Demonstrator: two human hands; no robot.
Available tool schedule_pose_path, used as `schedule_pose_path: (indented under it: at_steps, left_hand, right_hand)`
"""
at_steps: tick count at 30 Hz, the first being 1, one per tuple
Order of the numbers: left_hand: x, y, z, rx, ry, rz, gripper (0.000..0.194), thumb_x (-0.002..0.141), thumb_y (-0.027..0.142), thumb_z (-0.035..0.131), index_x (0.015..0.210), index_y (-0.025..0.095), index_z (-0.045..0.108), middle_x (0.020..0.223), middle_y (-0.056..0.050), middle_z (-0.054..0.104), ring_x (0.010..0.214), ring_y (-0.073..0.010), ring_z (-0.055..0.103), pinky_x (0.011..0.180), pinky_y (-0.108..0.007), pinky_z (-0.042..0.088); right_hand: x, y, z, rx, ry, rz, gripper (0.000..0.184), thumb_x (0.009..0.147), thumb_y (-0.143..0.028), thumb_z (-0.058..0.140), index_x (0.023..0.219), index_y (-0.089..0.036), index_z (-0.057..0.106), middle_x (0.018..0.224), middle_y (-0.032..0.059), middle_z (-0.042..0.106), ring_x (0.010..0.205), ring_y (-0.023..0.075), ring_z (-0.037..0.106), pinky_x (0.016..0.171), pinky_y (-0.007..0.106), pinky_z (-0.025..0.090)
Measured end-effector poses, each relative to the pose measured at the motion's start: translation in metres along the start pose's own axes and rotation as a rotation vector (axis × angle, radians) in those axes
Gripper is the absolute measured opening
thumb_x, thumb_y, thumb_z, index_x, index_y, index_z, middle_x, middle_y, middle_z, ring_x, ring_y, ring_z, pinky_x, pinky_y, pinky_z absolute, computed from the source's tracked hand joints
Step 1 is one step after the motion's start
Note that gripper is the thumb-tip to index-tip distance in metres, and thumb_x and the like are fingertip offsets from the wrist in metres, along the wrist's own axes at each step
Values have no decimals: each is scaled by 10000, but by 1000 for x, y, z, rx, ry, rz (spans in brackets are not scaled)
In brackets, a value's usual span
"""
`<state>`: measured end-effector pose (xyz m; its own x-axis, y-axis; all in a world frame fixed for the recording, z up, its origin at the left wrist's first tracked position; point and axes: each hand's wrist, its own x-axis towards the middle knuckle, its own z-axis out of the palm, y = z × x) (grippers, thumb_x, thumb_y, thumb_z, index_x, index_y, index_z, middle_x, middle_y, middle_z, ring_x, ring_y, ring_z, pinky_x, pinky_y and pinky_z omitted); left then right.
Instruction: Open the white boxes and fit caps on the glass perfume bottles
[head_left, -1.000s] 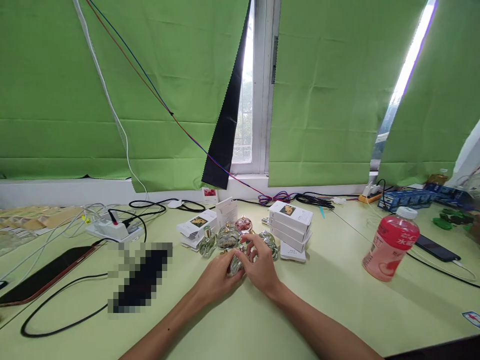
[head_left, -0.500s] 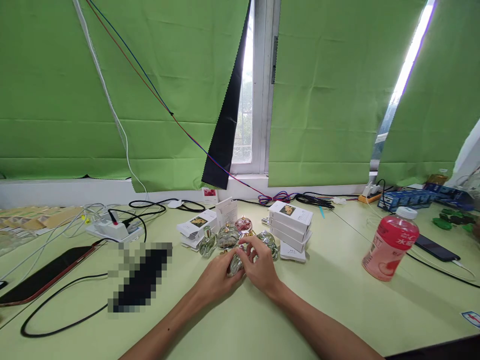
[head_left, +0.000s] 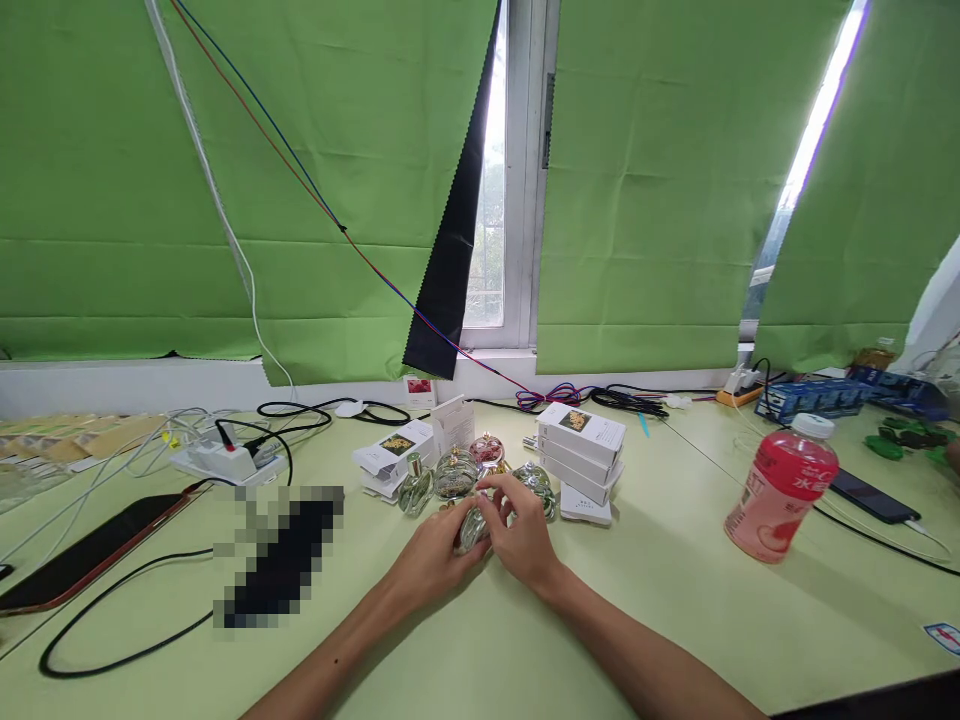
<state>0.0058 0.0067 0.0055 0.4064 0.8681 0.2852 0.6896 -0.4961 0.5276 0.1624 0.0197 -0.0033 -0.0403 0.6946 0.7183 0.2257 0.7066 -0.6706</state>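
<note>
My left hand (head_left: 433,556) is closed round a small clear glass perfume bottle (head_left: 471,530), low over the table. At the bottle's top, the thumb and index finger of my right hand (head_left: 526,538) are pinched together; the fingers hide what exactly they grip there. Just beyond my hands stand more glass bottles: a slim one with a green-gold cap (head_left: 415,488), a round ribbed one (head_left: 456,476), a reddish one (head_left: 488,453) and a greenish one (head_left: 535,484) partly behind my right hand.
Stacked white boxes (head_left: 581,455) stand right of the bottles, more white boxes (head_left: 394,448) left. A pink drink bottle (head_left: 781,490) and a phone (head_left: 874,496) are at the right. A red-edged tablet (head_left: 97,550), a power strip (head_left: 229,462) and cables occupy the left.
Almost nothing differs. My right fingers have shifted very slightly at the top of the perfume bottle, while my left hand keeps its hold.
</note>
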Motion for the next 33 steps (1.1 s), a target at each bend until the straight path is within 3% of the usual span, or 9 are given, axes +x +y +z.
schedule_pose_path:
  at_steps: [10,23,33]
  left_hand:
    - [1,-3,1,-21,11,19,285,868,276,565,1137,214,634,724,15,650,614,-166,567,586,-247,386]
    - [0,-5,3,-14,23,13,275,870,311,582,1116,201,639,693,17,638,582,-156,545,558,-245,375]
    - [1,-5,4,-6,14,4,269,873,316,568,1110,204,626,697,22,637,576,-156,534,552,-247,346]
  right_hand:
    - [-1,4,2,77,1,-27,182,949,-196,549,789,-199,636,862,53,685,793,172,628,620,268,478]
    - [1,10,3,84,-15,34,214,936,-239,575,726,-204,563,783,17,603,729,156,569,615,257,436]
    - [3,10,1,16,-44,-40,219,942,-195,547,724,-205,555,766,10,547,684,149,521,607,254,421]
